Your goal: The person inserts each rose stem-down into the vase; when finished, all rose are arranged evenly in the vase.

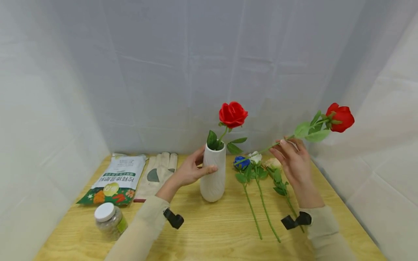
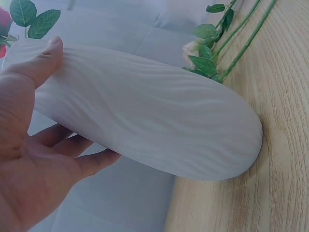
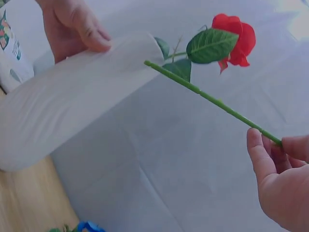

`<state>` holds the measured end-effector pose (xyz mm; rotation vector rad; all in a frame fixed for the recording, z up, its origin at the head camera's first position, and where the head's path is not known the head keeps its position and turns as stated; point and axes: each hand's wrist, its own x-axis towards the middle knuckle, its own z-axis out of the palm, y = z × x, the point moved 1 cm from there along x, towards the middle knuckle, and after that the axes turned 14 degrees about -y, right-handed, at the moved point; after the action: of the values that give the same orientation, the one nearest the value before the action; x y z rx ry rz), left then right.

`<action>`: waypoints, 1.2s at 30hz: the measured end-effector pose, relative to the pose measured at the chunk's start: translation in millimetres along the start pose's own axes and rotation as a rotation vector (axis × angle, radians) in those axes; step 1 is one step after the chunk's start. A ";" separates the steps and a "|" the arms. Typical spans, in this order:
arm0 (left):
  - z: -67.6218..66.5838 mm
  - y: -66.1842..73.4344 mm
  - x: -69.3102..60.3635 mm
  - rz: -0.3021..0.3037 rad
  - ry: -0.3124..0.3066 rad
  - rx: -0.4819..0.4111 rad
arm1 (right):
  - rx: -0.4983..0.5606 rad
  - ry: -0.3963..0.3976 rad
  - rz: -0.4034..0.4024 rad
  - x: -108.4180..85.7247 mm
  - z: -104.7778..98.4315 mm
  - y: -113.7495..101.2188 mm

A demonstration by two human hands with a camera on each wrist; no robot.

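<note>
A white vase (image 1: pixel 213 177) with a wavy relief stands on the table, one red rose (image 1: pixel 233 115) upright in its mouth. My left hand (image 1: pixel 191 169) holds the vase around its upper part, thumb on the near side and fingers behind, as the left wrist view also shows. To the right, my right hand (image 1: pixel 294 159) pinches the green stem of a second red rose (image 1: pixel 341 117) between thumb and fingers. That rose is tilted, bloom up to the right, and its bare stem end (image 3: pixel 149 64) points toward the vase, in front of its rim in the right wrist view.
On the table (image 1: pixel 196 232) right of the vase lie a blue rose (image 1: pixel 241 162), a white rose (image 1: pixel 255 157) and a peach rose (image 1: pixel 273 163). At left are a fertilizer bag (image 1: pixel 119 177), work gloves (image 1: pixel 158 174) and a white-lidded jar (image 1: pixel 111 222). Pale cloth (image 1: pixel 156 72) hangs behind.
</note>
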<state>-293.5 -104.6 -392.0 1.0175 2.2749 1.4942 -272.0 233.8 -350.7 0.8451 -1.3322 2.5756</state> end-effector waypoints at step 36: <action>-1.4 -0.1 -1.5 0.019 -0.007 -0.009 | -0.065 -0.030 -0.177 33.0 70.0 8.5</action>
<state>-293.2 -106.6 -391.7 1.0430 2.2577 1.5041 -273.0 169.1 -307.3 0.9475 -1.2784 2.3816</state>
